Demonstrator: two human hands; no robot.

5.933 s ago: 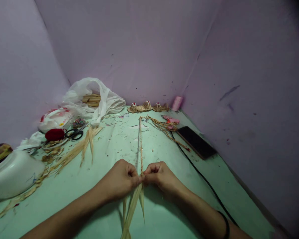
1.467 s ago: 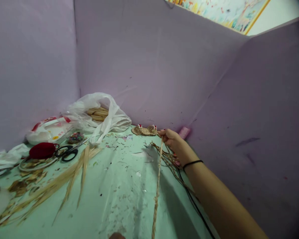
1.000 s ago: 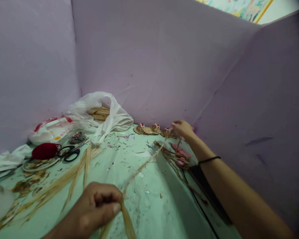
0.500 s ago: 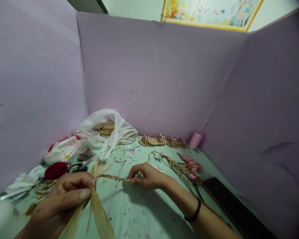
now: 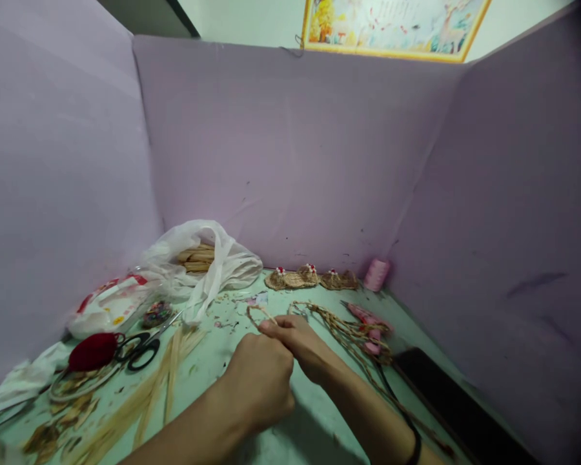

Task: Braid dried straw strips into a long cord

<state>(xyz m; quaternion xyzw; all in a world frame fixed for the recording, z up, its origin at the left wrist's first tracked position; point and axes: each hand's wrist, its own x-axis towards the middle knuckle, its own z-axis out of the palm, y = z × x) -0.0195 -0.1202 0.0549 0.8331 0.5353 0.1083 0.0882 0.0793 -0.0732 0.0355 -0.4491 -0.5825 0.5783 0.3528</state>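
Observation:
A thin twisted cord of dry straw-coloured fibre (image 5: 252,309) bends in a small loop just beyond my hands, in the middle of the table. My right hand (image 5: 300,341) pinches it between thumb and fingers, close to the loop. Directly in front and touching it, my left hand (image 5: 261,381) is closed in a fist with its back to me. The cord runs behind that fist, whose fingertips are hidden. Pale flat husk strips (image 5: 148,387) lie on the table left of my hands.
Black-handled scissors (image 5: 142,352), a red pincushion (image 5: 93,352) and a white bag (image 5: 239,261) of husks are at left. Woven pieces (image 5: 297,278) and a pink thread spool (image 5: 376,274) stand at the back. Right lie corded strands (image 5: 339,326), a pink glue gun (image 5: 370,323) and a dark bar (image 5: 455,400).
My left hand has moved right, from the husk strips to beside my right hand. The cord, stretched between the hands before, is now bent in a loop. The view has shifted slightly.

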